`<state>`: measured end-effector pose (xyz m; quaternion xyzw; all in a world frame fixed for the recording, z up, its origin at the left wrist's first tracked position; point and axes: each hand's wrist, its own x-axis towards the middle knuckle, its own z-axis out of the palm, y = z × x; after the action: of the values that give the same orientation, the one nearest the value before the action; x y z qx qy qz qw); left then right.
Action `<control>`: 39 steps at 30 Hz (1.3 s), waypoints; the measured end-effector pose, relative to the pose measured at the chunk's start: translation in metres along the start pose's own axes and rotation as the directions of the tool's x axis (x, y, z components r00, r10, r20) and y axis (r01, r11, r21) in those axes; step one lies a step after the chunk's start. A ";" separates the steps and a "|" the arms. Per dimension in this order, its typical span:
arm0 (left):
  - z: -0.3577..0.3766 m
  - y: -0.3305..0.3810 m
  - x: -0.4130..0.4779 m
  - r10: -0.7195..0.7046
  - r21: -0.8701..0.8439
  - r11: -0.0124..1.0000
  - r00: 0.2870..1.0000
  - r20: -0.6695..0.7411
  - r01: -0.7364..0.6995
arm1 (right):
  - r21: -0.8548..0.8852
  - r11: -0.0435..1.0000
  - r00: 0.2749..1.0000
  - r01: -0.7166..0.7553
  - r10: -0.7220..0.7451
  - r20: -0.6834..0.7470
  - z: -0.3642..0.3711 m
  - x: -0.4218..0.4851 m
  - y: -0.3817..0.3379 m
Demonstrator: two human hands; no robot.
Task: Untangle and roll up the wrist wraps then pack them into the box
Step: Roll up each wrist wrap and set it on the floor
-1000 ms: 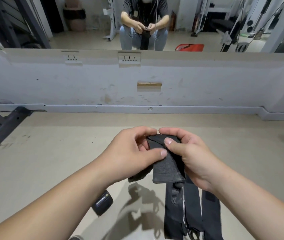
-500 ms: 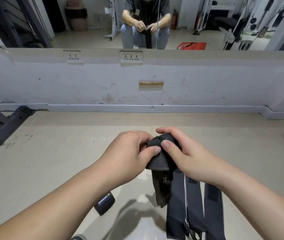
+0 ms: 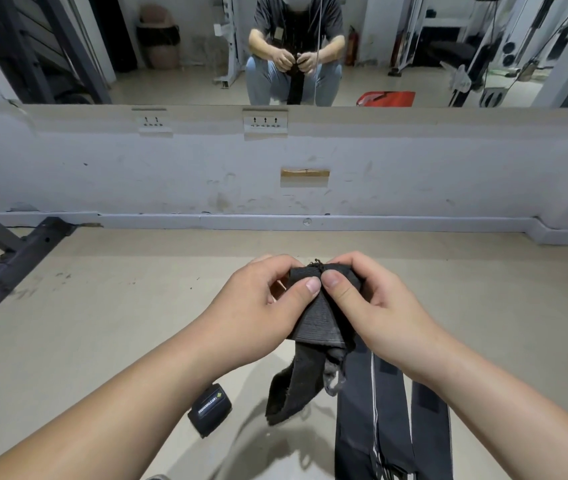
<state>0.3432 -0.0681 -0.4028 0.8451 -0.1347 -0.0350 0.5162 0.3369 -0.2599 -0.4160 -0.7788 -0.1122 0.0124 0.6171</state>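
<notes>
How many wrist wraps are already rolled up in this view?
1. The rolled wrap lies on the floor, left of the hanging straps. The held wrap is not yet a roll. More may lie out of view.

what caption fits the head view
The left hand and right hand pinch a black wrist wrap; a rolled wrap lies on the floor.

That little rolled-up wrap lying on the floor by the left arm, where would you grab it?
Likely from above, fingers pinching the rolled wrap across its middle, over the label. It lies on its side on the floor, compact and rounded, both flanks free.
</notes>
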 end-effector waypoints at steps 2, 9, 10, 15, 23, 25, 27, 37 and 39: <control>0.002 0.000 0.000 -0.050 -0.122 0.991 0.999 0.023 0.052 | 0.023 1.000 1.000 -0.017 0.017 0.008 0.001 -0.001 -0.001; 0.004 -0.002 0.007 -0.244 -0.246 0.940 0.970 -0.006 0.235 | 0.326 0.944 0.965 -0.053 -0.036 0.261 -0.011 -0.005 -0.006; 0.004 -0.001 0.008 -0.274 -0.279 0.923 0.962 0.010 0.265 | 0.359 0.931 0.958 -0.069 -0.038 0.284 -0.015 -0.005 -0.005; 0.003 0.006 0.009 -0.361 -0.430 0.823 0.926 0.109 0.371 | 0.334 0.943 0.974 0.004 -0.079 0.212 -0.015 -0.005 0.000; -0.001 0.015 0.007 -0.330 -0.486 0.770 0.909 0.254 0.415 | 0.345 0.933 0.994 -0.101 0.112 -0.012 -0.007 -0.002 0.009; -0.002 0.013 0.009 -0.294 -0.492 0.803 0.942 0.164 0.336 | 0.332 0.930 0.976 -0.155 0.196 -0.092 -0.005 -0.002 0.013; -0.005 0.012 0.009 -0.207 -0.444 0.866 0.973 0.103 0.231 | 0.381 0.902 0.965 -0.201 0.249 -0.081 -0.003 -0.003 0.009; -0.008 0.004 0.009 0.076 -0.003 0.997 0.993 -0.087 -0.076 | 0.272 0.916 0.956 -0.295 0.280 0.092 0.002 -0.007 0.005; -0.007 0.000 0.010 0.120 0.082 0.990 0.989 -0.083 -0.113 | 0.301 0.903 0.952 -0.306 0.282 0.123 0.005 -0.008 0.006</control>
<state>0.3541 -0.0648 -0.3987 0.8556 -0.1624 0.0378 0.4901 0.3294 -0.2581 -0.4242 -0.6765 -0.0135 0.1528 0.7203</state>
